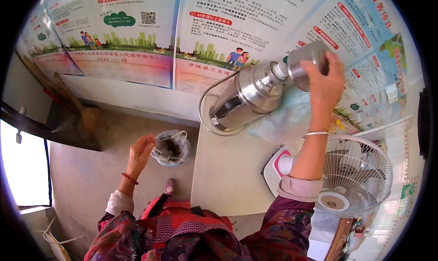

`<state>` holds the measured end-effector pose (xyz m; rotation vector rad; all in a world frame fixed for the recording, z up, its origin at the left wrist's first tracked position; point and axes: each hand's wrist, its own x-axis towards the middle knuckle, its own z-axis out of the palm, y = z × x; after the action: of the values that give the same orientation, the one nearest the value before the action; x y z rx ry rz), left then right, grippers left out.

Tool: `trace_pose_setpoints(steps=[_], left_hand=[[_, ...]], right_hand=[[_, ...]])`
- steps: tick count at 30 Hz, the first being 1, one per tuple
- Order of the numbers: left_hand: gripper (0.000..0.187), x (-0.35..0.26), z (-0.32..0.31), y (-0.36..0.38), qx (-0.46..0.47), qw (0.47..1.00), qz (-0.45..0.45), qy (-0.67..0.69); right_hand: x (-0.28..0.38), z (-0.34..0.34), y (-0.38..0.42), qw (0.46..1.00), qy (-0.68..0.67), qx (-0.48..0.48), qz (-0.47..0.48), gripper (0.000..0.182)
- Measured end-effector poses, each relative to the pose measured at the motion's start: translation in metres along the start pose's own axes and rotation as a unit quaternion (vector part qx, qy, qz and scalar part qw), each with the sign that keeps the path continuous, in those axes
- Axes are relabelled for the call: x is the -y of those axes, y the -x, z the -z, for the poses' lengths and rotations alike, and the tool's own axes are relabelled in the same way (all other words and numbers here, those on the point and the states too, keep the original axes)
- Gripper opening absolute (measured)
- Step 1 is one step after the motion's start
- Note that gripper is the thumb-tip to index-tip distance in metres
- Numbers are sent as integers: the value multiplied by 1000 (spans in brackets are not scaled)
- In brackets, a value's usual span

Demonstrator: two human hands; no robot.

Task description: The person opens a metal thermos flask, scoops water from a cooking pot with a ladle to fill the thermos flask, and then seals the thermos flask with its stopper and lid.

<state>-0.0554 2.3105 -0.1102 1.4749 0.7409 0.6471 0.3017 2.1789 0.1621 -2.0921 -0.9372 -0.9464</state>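
Observation:
A steel thermos flask with a looped handle stands on the pale table, close to the wall. Its white stopper shows at the neck. My right hand is closed on the rim of the flask's metal cup lid, which is tipped on its side right beside the stopper. My left hand hangs in the air at the left with its fingers stretched out and nothing in it. In this view it lies next to a lined waste bin on the floor.
Crumpled clear plastic lies behind the flask on the table. An electric fan with a wire cage stands at the right. Posters cover the wall, and a broom leans at the left.

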Motion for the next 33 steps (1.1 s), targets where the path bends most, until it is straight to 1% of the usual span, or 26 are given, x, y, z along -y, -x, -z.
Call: trace_pose_setpoints(steps=[1,3,6,7,9,12,16,18,21,25,27,31,33], left_hand=[[24,0,0,1,0,1000,-1,0],[24,1,0,3,0,1000,-4,-1],[24,4,1,3,-1,1000,8,21],[24,5,2,3,-1,1000,8,20],[25,7,6,3,-4,1000,11,8],[25,13,11,3,0,1000,3,-22],[25,16,10,3,-8,1000,9,-10],[24,14,6,3,-5,1000,19,16],[25,13,2,2,3,1000,17,23],[22,9,0,4,-7,1000,-7,-5],[21,10,-1,5,-18,1000,6,8],[20,12,2,7,-16,1000,3,1],[20,11,2,9,-17,1000,6,-6]], right_hand=[[-1,-4,4,1000,0,-1,0,58],[5,-11,12,993,14,106,-48,59],[13,-14,11,991,40,122,-37,60],[13,-13,9,991,39,122,-38,60],[10,-6,1,998,7,52,-36,61],[4,-2,-3,998,9,35,-43,61],[-6,-6,4,997,27,70,-35,62],[0,-9,10,995,6,87,-55,62],[7,-10,8,996,28,81,-33,62],[0,-8,5,997,30,50,-41,64],[3,-8,7,987,-45,120,-101,64],[9,-12,9,991,-67,94,-70,62],[9,-13,11,994,-83,66,-29,62]])
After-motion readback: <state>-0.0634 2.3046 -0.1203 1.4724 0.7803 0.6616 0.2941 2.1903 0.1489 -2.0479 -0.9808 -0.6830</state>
